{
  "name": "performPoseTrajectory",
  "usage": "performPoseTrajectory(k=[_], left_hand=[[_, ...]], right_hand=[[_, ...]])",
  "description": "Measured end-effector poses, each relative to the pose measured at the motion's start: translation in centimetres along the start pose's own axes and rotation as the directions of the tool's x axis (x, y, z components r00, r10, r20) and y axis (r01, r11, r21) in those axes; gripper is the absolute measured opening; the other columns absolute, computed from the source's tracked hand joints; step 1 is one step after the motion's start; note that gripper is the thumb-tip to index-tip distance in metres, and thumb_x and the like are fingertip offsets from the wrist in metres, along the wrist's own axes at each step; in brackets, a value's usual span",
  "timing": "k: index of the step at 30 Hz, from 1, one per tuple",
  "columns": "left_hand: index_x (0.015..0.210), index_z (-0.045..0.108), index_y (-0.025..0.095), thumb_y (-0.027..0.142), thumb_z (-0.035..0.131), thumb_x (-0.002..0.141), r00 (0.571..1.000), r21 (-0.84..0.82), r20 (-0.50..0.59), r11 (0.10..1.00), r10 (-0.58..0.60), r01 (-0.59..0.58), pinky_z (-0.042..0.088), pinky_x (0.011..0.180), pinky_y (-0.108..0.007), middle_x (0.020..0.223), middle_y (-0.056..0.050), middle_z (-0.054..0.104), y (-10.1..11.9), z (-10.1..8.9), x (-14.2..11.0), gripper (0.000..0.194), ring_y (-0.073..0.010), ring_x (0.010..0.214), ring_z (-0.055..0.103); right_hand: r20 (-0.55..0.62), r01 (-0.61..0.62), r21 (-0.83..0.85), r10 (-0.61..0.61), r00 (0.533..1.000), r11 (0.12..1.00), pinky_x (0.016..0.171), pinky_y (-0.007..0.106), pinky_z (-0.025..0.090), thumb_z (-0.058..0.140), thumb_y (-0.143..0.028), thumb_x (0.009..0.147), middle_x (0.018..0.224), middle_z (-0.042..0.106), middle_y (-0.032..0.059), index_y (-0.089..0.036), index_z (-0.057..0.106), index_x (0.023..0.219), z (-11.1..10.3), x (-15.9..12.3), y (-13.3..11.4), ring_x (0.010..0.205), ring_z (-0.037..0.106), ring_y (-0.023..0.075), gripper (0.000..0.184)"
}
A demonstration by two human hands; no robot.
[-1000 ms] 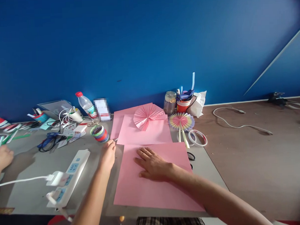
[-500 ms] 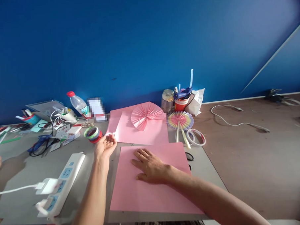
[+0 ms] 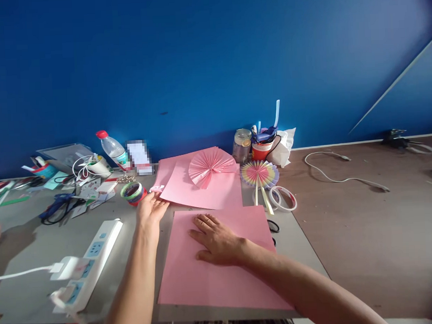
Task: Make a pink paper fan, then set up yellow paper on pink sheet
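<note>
My right hand (image 3: 217, 240) lies flat, fingers spread, on a pink paper sheet (image 3: 214, 281) near the table's front edge. At the left front corner of a second group of pink sheets (image 3: 199, 194) is my left hand (image 3: 152, 210), palm turned up and fingers extended. Its fingertips touch or reach under that corner, partly hidden by it. A small white scrap (image 3: 157, 188) shows just beyond these fingers. On the rear sheets rests a pleated pink paper fan (image 3: 211, 167). To its right lies a multicoloured pleated fan (image 3: 259, 173) with two pale sticks.
Colored tape rolls (image 3: 133, 192) sit beside my left hand. A power strip (image 3: 93, 263) with plugs lies at left. Behind stand a bottle (image 3: 111, 150), a jar (image 3: 241, 144) and a red cup (image 3: 261, 150). White tape rolls (image 3: 284, 198) and black scissor handles (image 3: 273, 226) are at right.
The lifted left edge of the rear pink sheet has come down flatter. My left hand has shifted slightly, its fingers now at the sheet's corner. My right hand has stayed put.
</note>
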State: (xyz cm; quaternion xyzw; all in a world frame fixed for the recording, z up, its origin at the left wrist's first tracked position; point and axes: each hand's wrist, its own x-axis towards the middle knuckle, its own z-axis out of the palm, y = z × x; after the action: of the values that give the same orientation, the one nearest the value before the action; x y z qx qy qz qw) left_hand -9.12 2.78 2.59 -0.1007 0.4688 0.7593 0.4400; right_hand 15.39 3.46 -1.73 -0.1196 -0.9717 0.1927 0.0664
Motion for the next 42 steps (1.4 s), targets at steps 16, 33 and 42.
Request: performPoseTrajectory(k=[16, 33, 42], left_hand=[[0.099, 0.061, 0.016, 0.018, 0.056, 0.083, 0.980, -0.113, 0.198, 0.994, 0.010, 0.013, 0.052, 0.086, -0.040, 0.091, -0.007, 0.070, -2.3, 1.9, 1.5, 0.017, -0.0222, 0.093, 0.066], [0.114, 0.055, 0.014, 0.042, 0.046, 0.088, 0.895, -0.128, 0.447, 0.990, 0.003, 0.061, 0.055, 0.082, -0.054, 0.110, -0.018, 0.064, -1.2, 4.6, -0.3, 0.040, -0.0321, 0.108, 0.061], [0.112, 0.055, 0.013, 0.039, 0.045, 0.089, 0.909, -0.093, 0.416, 0.995, 0.002, 0.040, 0.056, 0.081, -0.054, 0.107, -0.018, 0.064, -1.1, 5.3, -0.5, 0.036, -0.0320, 0.108, 0.062]], right_hand=[[-0.003, 0.008, 0.001, -0.008, 1.000, 1.000, 0.117, 0.046, 0.015, 0.047, -0.056, 0.088, 0.151, 0.030, 0.0180, -0.014, 0.043, 0.140, -0.5, 0.0, 0.0, 0.141, 0.021, 0.0318, 0.067], [-0.163, 0.029, 0.040, -0.022, 0.986, 0.999, 0.108, 0.041, 0.032, 0.064, -0.042, 0.079, 0.131, 0.049, 0.0177, -0.012, 0.060, 0.114, -0.1, 0.8, 0.9, 0.122, 0.044, 0.0272, 0.046], [-0.144, -0.333, -0.032, 0.325, 0.935, 0.943, 0.106, 0.043, 0.033, 0.052, -0.048, 0.087, 0.131, 0.050, 0.0182, -0.010, 0.059, 0.117, -1.5, 5.2, 3.8, 0.123, 0.042, 0.0300, 0.049]])
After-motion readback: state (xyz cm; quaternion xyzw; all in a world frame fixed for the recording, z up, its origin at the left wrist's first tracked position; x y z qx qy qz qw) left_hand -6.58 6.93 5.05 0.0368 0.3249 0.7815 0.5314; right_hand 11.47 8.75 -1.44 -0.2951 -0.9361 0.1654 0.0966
